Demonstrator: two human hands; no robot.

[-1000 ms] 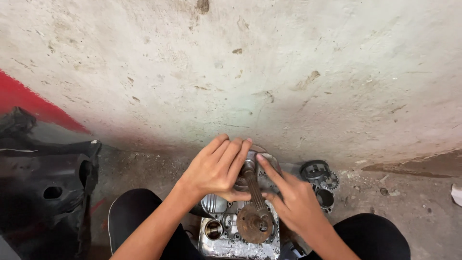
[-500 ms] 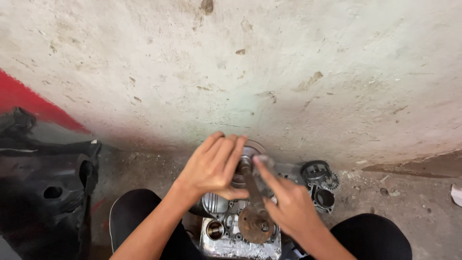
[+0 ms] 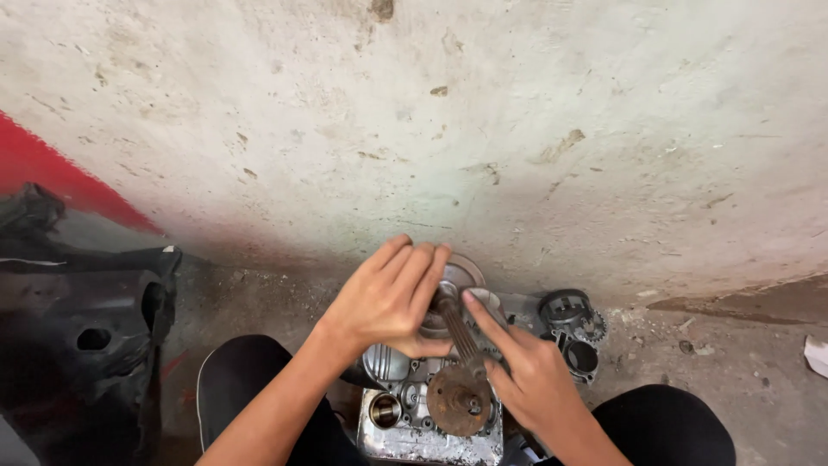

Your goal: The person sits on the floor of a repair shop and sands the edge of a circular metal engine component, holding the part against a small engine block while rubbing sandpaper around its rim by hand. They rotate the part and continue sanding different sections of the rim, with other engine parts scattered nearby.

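Two hands on engine case (image 3: 427, 431): left hand (image 3: 388, 298) flat atop, right hand (image 3: 526, 375) pinching splined shaft (image 3: 457, 332).

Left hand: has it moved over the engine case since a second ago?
No, barely: the left hand still lies flat over the top of the metal engine case, fingers toward the stained wall.

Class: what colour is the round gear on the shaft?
Rusty brown gear, clearest in the head view.
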